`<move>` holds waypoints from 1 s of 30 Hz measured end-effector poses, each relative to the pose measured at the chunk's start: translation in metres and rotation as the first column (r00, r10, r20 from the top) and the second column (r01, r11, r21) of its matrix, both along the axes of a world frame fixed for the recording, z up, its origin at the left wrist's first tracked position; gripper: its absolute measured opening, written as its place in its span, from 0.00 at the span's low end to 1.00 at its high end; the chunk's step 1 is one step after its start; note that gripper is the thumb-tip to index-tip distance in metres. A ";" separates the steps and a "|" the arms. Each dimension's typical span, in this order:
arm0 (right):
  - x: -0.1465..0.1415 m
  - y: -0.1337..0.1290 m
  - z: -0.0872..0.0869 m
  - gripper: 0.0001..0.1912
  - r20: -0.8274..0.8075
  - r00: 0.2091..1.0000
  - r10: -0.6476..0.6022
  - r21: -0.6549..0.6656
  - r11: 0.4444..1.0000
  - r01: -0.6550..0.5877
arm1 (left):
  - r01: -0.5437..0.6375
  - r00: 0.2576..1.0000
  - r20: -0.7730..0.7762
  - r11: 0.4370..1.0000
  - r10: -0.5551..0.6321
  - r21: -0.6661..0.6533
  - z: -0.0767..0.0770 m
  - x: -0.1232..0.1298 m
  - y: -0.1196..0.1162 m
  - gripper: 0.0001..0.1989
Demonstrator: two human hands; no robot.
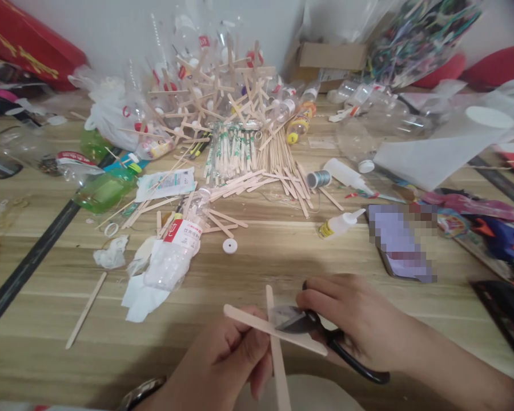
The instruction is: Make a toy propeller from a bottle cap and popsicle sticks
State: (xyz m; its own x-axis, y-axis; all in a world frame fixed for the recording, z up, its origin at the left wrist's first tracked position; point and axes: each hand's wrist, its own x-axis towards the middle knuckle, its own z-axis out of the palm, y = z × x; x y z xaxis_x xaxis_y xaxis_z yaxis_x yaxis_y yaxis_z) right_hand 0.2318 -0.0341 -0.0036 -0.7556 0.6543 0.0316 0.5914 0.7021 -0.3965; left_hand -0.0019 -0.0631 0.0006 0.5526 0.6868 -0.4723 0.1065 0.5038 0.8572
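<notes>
Two flat wooden craft sticks, crossed over each other point(278, 365), are pinched in my left hand point(235, 354) near their crossing. My right hand point(346, 314) grips a pair of scissors point(297, 325) with black handles. The scissor blades lie at the crossing, against the sticks. Something clear and thin shows near the blades, too faint to name. One black handle loop sticks out below my right hand. A clear plastic bottle point(182, 240) with a red and white label lies ahead of my left hand, on white tissue point(143, 297).
A single craft stick point(86, 311) lies at the left. Farther back are a glue bottle point(338, 224), a wire spool point(319, 179), a phone point(398, 242), a white disc point(230, 246) and a green bottle point(107, 187). Several crossed sticks point(240, 103) and bottles are heaped near the wall.
</notes>
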 end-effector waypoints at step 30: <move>-0.014 -0.009 -0.008 0.13 0.022 0.999 0.042 0.142 0.989 -0.045 | -0.029 0.996 0.076 0.993 0.038 -0.111 -0.002 0.003 0.000 0.24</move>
State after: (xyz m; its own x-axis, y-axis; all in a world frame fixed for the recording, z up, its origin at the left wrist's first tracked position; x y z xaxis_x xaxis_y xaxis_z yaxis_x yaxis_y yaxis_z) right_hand 0.2180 -0.0428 -0.0119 -0.7847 0.6104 0.1075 0.5653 0.7760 -0.2796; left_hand 0.0015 -0.0636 -0.0012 0.5683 0.6517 -0.5023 0.0232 0.5975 0.8015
